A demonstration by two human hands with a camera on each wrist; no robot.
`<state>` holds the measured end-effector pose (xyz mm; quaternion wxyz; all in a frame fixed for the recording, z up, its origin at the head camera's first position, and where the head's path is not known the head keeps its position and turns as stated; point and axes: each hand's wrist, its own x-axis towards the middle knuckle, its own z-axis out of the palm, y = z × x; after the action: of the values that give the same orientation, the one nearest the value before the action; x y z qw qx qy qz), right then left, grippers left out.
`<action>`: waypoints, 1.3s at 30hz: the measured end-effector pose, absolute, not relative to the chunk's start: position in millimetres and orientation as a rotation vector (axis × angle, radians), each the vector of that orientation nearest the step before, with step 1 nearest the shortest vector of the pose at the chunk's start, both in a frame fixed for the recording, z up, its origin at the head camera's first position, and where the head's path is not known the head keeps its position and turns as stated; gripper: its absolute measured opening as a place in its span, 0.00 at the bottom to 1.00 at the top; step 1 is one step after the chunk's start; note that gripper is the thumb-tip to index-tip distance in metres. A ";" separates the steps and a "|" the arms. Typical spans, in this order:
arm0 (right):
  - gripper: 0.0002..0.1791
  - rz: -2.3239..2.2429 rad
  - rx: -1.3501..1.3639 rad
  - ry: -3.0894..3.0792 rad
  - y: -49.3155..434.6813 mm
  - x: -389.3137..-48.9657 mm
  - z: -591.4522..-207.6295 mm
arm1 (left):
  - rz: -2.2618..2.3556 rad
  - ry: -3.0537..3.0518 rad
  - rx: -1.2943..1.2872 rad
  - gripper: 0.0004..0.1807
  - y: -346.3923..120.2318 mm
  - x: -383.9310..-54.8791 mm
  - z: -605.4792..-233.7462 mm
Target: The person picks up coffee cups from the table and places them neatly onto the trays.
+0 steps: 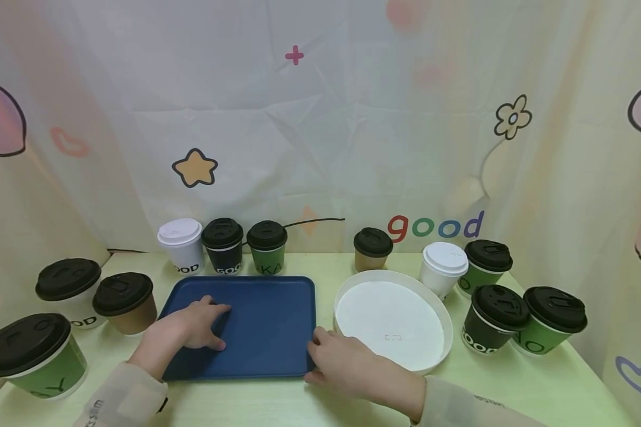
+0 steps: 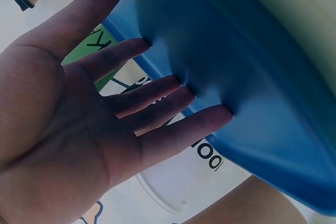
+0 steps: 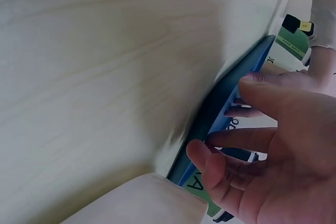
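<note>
A dark blue rectangular tray (image 1: 267,323) lies on the table in front of me. My left hand (image 1: 194,323) reaches over its left part, fingers spread and fairly straight. In the left wrist view, the fingertips (image 2: 226,113) press on the tray's smooth blue surface. At the tray's near right corner, my right hand (image 1: 347,362) has its thumb by the near edge and bent fingers along the right edge. The right wrist view shows the thumb (image 3: 257,85) and curled fingers about the blue rim.
A round white tray (image 1: 390,320) stands just right of the blue one. Several lidded paper cups surround both, including a green cup (image 1: 37,356) at left, a white cup (image 1: 183,246) behind and a black cup (image 1: 494,320) at right. A printed curtain (image 1: 320,148) hangs behind.
</note>
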<state>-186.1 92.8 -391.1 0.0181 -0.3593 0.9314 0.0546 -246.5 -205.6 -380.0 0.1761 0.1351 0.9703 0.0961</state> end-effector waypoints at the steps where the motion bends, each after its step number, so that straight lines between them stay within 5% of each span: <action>1: 0.23 0.166 -1.117 2.900 93.0 -186.0 -391.7 | 0.268 2.748 0.386 0.41 -205.4 -246.4 -380.2; 39: 0.16 0.308 -1.225 2.980 103.0 -179.7 -395.1 | 0.239 2.725 0.360 0.41 -186.8 -225.7 -383.9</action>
<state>-179.7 103.0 -395.1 -0.0474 -0.3780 0.9197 0.0950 -225.7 -186.8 -383.9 0.1899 0.1281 0.9697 0.0850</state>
